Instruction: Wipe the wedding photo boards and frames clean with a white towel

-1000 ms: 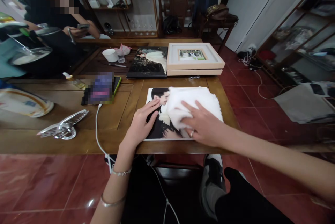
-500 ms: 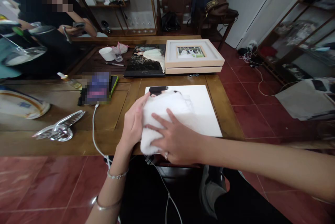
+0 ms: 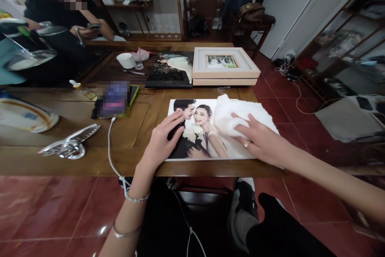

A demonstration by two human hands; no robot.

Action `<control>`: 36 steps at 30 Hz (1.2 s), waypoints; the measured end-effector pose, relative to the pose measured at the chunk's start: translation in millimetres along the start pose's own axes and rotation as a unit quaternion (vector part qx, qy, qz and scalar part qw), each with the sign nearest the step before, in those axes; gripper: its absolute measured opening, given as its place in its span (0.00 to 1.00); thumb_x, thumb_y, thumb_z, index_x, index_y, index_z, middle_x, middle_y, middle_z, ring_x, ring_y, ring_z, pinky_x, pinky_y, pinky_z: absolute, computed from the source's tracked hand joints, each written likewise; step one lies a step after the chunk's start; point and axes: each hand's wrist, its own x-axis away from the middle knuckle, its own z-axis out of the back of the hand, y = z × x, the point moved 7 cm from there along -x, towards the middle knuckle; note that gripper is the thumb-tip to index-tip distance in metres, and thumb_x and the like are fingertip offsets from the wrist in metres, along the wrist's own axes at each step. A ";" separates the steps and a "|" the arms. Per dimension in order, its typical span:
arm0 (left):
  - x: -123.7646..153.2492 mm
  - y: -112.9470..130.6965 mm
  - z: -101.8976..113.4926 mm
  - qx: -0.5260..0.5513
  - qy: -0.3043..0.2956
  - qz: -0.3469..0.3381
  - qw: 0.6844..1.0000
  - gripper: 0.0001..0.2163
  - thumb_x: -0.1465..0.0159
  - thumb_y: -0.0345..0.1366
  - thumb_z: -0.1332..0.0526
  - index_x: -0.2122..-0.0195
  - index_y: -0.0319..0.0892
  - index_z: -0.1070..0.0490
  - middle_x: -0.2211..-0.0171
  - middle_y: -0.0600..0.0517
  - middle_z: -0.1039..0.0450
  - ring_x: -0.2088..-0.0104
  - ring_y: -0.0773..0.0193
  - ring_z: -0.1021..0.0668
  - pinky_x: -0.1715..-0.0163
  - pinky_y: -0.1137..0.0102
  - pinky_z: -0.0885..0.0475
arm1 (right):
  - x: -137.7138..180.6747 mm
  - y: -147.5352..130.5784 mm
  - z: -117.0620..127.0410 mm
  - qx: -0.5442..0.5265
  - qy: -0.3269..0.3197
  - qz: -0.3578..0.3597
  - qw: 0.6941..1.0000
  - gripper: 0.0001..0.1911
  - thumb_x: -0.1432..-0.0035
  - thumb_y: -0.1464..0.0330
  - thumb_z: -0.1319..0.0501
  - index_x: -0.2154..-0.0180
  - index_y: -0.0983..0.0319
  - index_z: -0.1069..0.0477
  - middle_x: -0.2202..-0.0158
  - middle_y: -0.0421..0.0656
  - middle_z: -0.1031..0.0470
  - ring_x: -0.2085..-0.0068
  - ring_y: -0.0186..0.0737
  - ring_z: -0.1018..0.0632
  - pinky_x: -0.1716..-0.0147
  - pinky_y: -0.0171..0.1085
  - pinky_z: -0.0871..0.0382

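A large glossy photo print [image 3: 198, 136] of a couple lies flat near the front edge of the wooden table [image 3: 75, 156]. My left hand [image 3: 162, 140] rests flat on the print's left edge, fingers stretched out. My right hand [image 3: 258, 138] presses a white cloth [image 3: 234, 114] onto the print's right part, fingers spread over the cloth. The cloth hangs a little past the print's right edge.
A framed photo [image 3: 224, 66] and a dark photo panel [image 3: 171, 70] lie further back. A phone [image 3: 116, 98] with a white cable [image 3: 112, 148], a metal ornament [image 3: 70, 146], a plate [image 3: 27, 114] and a white cup [image 3: 125, 60] are to the left. Another person sits at far left holding a phone.
My right hand has swept the cloth from the print's near left corner to its right side, uncovering the couple. My left hand has stayed at the left edge.
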 end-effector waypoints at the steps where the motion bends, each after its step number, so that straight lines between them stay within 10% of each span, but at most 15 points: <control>1: -0.1 0.2 -1.0 0.001 -0.006 -0.001 1.000 0.16 0.33 0.35 0.44 0.44 0.43 0.31 0.42 0.48 0.33 0.40 0.56 0.32 0.40 0.56 0.37 | -9.5 3.1 1.6 -0.012 0.002 -0.006 1.000 0.12 0.36 0.70 0.53 0.62 0.61 0.31 0.55 0.52 0.25 0.44 0.55 0.31 0.45 0.57 0.41; 15: 1.1 -4.1 -4.5 -0.032 -0.007 -0.017 0.999 0.13 0.35 0.35 0.43 0.50 0.44 0.25 0.50 0.49 0.24 0.46 0.54 0.26 0.43 0.55 0.32 | -156.2 -55.3 -11.4 -0.156 -0.004 0.115 0.981 0.13 0.34 0.66 0.50 0.65 0.63 0.31 0.64 0.44 0.25 0.63 0.41 0.29 0.58 0.40 0.42; 29: -1.3 1.2 -2.9 0.013 -0.011 -0.009 1.000 0.13 0.34 0.35 0.43 0.50 0.42 0.26 0.46 0.47 0.28 0.41 0.55 0.31 0.40 0.55 0.36 | -53.6 68.1 5.3 -0.084 0.047 -0.083 0.992 0.16 0.35 0.57 0.52 0.65 0.59 0.32 0.68 0.44 0.29 0.60 0.51 0.28 0.58 0.46 0.38; 36: -0.4 0.2 -1.2 0.023 0.001 0.005 1.000 0.13 0.35 0.35 0.41 0.51 0.43 0.25 0.45 0.47 0.29 0.43 0.56 0.29 0.40 0.57 0.36 | -50.5 64.3 5.6 -0.079 0.069 -0.054 0.993 0.13 0.35 0.62 0.52 0.69 0.58 0.35 0.73 0.41 0.29 0.66 0.47 0.25 0.50 0.53 0.39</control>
